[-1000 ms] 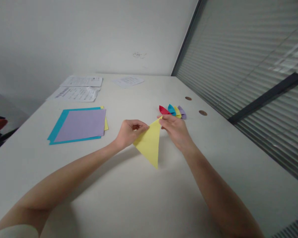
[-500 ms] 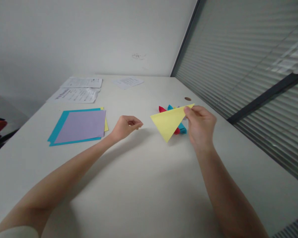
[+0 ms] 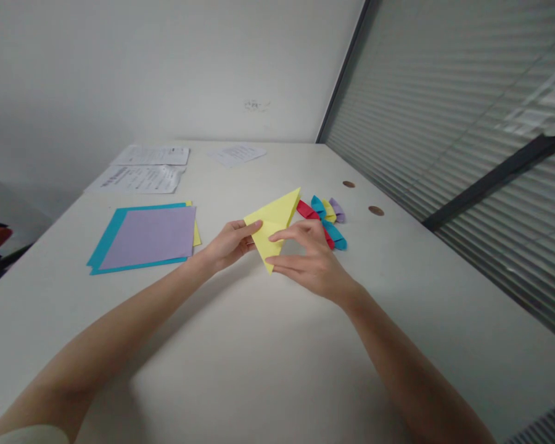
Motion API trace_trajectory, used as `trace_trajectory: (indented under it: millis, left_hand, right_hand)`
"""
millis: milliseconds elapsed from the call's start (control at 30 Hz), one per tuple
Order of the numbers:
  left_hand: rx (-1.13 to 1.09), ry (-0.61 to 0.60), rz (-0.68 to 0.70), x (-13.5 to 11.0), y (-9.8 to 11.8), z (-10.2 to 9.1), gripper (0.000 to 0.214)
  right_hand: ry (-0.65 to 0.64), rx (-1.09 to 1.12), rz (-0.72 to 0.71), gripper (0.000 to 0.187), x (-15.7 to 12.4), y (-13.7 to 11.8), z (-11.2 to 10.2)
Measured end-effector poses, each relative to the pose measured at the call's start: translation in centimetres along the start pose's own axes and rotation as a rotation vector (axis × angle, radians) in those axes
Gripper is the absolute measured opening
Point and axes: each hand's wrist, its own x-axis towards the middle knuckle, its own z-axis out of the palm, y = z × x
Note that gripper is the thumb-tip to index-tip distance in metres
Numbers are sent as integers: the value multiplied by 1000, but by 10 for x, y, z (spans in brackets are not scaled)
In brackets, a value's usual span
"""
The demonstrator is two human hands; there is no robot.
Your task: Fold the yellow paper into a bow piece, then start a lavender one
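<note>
A sheet of yellow paper [image 3: 277,213], folded into a triangle, is held up above the table between my two hands. My left hand [image 3: 229,246] is closed on its left corner, thumb on the near face and fingers behind. At the lower corner, my right hand [image 3: 312,256] has its fingertips on the paper, one finger lying across the near face. Just behind the right hand lie small folded paper pieces on the table: red [image 3: 308,211], blue [image 3: 335,235], yellow [image 3: 328,211] and purple [image 3: 337,209]. My right hand partly covers the red ones.
On the left lies a stack of square paper, a purple sheet [image 3: 150,237] over blue [image 3: 104,240] with a yellow edge [image 3: 197,235] showing. Printed sheets [image 3: 141,179] lie farther back. Two round brown spots [image 3: 376,211] mark the table's right side, beside the window blinds [image 3: 467,123].
My right hand has brought the yellow paper leftward to my left hand, which now grips its left corner. The right fingers have shifted from the top right corner to the lower corner.
</note>
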Motion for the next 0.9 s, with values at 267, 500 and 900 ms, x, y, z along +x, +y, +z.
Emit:
trace_trajectory:
  millis: [267,500,900]
  left_hand:
    - [-56,93,118,0,-1,3,28]
    - [119,70,173,-8,-4,14,33]
    - [232,271,485,-6,3,11,27]
  right_hand:
    - [470,554,721,36,2,16,26]
    - [396,823,926,32,2,24,36]
    - [434,895,890,31,-3,40,46]
